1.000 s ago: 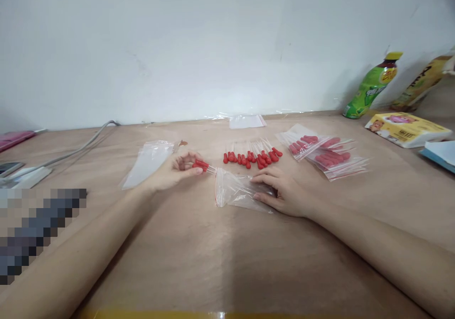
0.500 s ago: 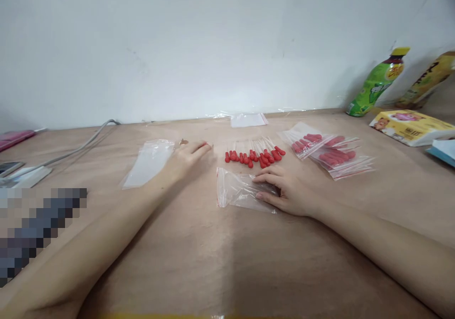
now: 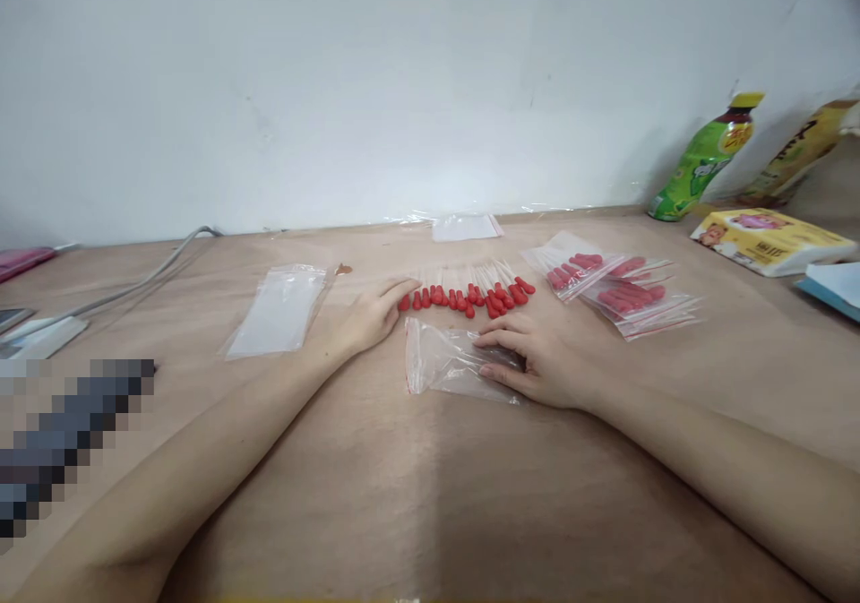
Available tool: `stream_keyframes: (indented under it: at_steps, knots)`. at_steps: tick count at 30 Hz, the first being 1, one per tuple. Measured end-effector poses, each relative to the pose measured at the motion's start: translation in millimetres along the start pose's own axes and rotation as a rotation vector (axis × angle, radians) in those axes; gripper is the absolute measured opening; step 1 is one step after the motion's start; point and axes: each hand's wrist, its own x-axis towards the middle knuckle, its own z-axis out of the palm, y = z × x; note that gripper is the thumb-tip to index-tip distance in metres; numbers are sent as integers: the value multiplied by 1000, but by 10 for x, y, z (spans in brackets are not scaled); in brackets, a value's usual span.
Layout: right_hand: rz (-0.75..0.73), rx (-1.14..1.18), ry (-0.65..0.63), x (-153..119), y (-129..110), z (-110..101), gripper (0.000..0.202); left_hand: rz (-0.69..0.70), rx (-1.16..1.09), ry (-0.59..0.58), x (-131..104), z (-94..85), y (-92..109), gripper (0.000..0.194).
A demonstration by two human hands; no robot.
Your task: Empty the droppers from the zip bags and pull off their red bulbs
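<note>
Touching the left end of the red-bulbed droppers (image 3: 460,301), mid-frame, with the left hand (image 3: 369,318), fingers partly curled; cannot tell whether gripping any. Resting the right hand (image 3: 541,363), fingers parted, on the clear bag (image 3: 440,363) just below, at center.

The left forearm (image 3: 235,442), with a small dark spot (image 3: 327,353) near the wrist (image 3: 339,341), and right forearm (image 3: 705,466) are bare.

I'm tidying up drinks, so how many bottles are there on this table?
2: a green bottle near the wall, behind the yellow pack, and a yellow bottle right of it, partly blurred.
</note>
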Motion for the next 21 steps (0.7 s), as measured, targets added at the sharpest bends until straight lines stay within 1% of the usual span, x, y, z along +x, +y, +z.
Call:
stream_keyframes:
  at_steps: [2, 4, 7, 9, 11, 13, 15, 17, 19, 21]
  knots:
    - [-11, 8, -2, 0, 8, 4, 27, -84, -54, 28, -32, -41, 72, 37]
    - [-18, 10, 0, -3, 19, 10, 28, -193, -122, 69, -85, -66, 121, 31]
    - [-14, 9, -2, -10, 27, 13, 30, -311, -214, 120, -201, -66, 162, 24]
    - [-20, 18, -16, -14, 25, 9, 34, -309, -281, 153, -299, -58, 199, 24]
    - [-44, 24, -48, -15, 15, -1, 40, -233, -330, 163, -405, -65, 268, 26]
    - [-77, 17, -86, -14, 0, -13, 46, -135, -328, 103, -505, -92, 369, 30]
    - [-98, -7, -113, -14, -18, -23, 51, -73, -273, -19, -584, -123, 478, 38]
    - [-93, -48, -128, -18, -31, -29, 57, -50, -188, -150, -637, -141, 558, 49]
    - [-67, -93, -142, -30, -30, -35, 61, -37, -99, -261, -667, -143, 584, 59]
    - [-32, -138, -150, -51, -16, -43, 64, -31, -34, -342, -684, -142, 560, 61]
